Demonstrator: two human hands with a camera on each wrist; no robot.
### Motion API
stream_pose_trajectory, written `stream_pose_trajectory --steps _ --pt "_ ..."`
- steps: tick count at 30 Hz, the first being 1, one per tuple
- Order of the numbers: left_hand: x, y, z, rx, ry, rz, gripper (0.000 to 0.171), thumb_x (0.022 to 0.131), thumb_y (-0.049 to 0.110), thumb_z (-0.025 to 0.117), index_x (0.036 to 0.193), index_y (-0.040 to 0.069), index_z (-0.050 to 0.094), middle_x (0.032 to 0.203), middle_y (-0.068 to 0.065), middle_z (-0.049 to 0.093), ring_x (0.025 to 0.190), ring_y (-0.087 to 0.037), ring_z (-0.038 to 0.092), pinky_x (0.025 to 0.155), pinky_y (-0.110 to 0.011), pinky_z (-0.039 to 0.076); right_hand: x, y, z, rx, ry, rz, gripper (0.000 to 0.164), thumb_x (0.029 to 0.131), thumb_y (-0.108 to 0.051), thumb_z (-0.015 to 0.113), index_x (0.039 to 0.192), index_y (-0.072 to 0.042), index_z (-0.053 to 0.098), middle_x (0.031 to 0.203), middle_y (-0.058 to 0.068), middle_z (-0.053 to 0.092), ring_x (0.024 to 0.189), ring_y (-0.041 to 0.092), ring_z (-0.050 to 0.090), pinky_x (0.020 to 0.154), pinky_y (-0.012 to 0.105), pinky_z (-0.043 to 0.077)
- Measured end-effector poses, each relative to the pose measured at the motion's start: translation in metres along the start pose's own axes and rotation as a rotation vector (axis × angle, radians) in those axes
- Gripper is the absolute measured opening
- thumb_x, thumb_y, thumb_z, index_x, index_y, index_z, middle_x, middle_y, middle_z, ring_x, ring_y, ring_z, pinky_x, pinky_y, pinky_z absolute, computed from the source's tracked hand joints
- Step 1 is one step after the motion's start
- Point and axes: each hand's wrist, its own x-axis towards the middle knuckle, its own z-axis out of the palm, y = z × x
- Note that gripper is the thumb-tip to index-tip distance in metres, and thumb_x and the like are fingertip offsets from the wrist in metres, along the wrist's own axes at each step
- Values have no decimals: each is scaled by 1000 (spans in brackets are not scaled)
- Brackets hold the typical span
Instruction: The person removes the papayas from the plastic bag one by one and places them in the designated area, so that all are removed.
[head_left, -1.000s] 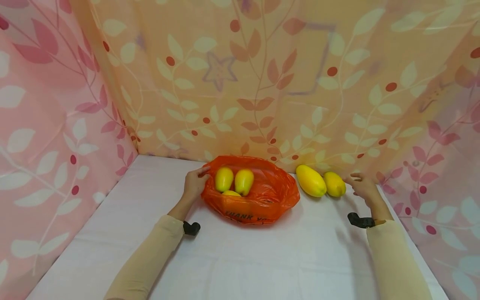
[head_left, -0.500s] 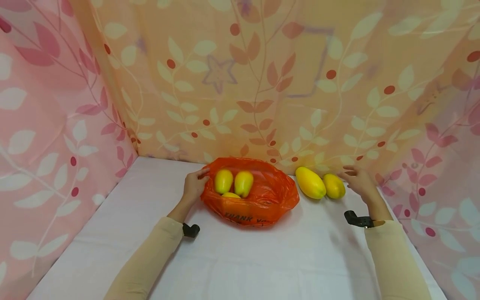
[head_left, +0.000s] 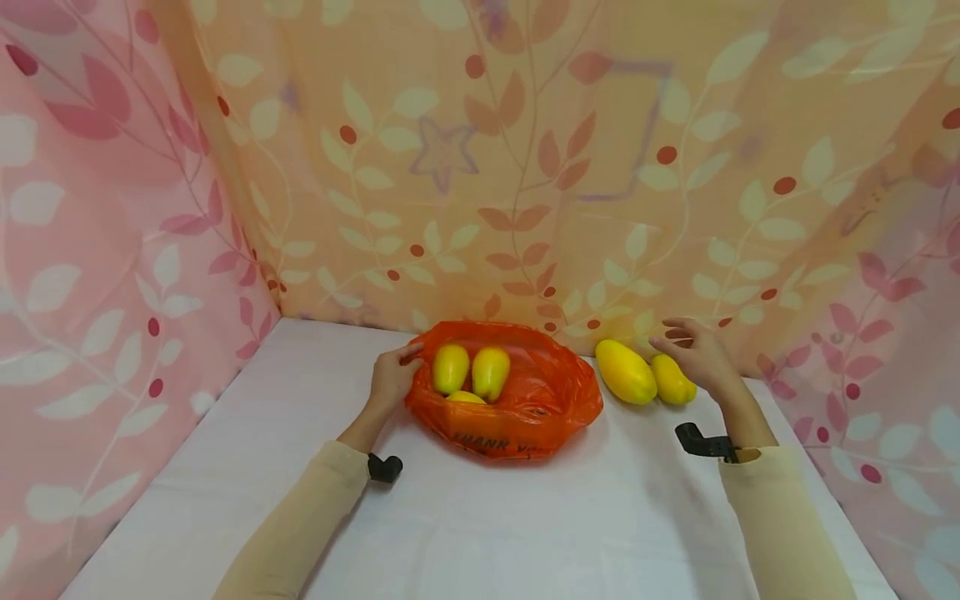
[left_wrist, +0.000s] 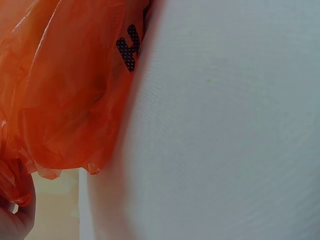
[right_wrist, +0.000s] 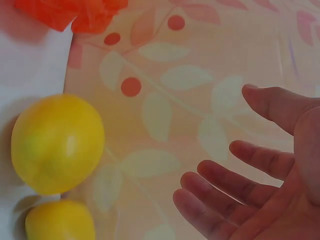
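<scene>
A red-orange plastic bag (head_left: 558,379) with dark lettering stands open on the white-covered table in the head view. My left hand (head_left: 392,379) pinches its left rim; the left wrist view shows the gathered plastic (left_wrist: 12,185) between thumb and fingers. Inside lie two upright yellow-green mangoes (head_left: 490,372) and part of another yellow fruit (head_left: 467,397). To the right of the bag are a large, long yellow mango (head_left: 626,372) and a smaller one (head_left: 674,382). My right hand (head_left: 699,357) hovers over the smaller mango, fingers spread and holding nothing, as the right wrist view shows.
A leaf-patterned curtain (head_left: 517,167) rises right behind the bag and fruit. Pink leaf-patterned sheets (head_left: 90,275) hang along both sides of the table (head_left: 480,525). Each wrist wears a black camera mount (head_left: 701,440).
My right hand has moved left and up, from beside the smaller mango to above it. The smaller mango now lies turned slightly differently. My left hand keeps its hold on the bag.
</scene>
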Motion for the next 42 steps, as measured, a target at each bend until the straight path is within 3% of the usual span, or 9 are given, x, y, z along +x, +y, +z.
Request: stream_pose_trajectory --steps 9,19,30,42 --pt "0 -2 3 -35 19 3 33 92 6 62 124 4 67 128 -17 64 125 -27 55 102 -42 47 1 -22 13 -27 -14 -35 67 97 -46 54 146 -3 39 139 29 48 124 46 48 101 59 45" --pt "-1 3 1 -11 27 12 32 92 6 63 123 4 68 126 -18 66 117 -26 58 80 -26 46 -2 -41 22 44 -24 -106 64 96 -44 57 144 -4 42 138 28 50 124 45 49 102 59 44" --pt "0 0 2 -26 22 -1 32 92 5 62 124 3 67 125 -19 65 123 -28 56 98 -41 49 -2 -53 43 56 -44 -148 59 96 -39 59 141 -4 46 135 26 54 123 43 52 101 56 46" --pt "-1 2 2 -23 18 -8 33 92 6 63 124 4 67 125 -19 66 122 -27 57 93 -36 48 1 -62 57 76 -54 -207 52 95 -32 63 136 -2 52 129 26 59 117 41 57 99 54 48"
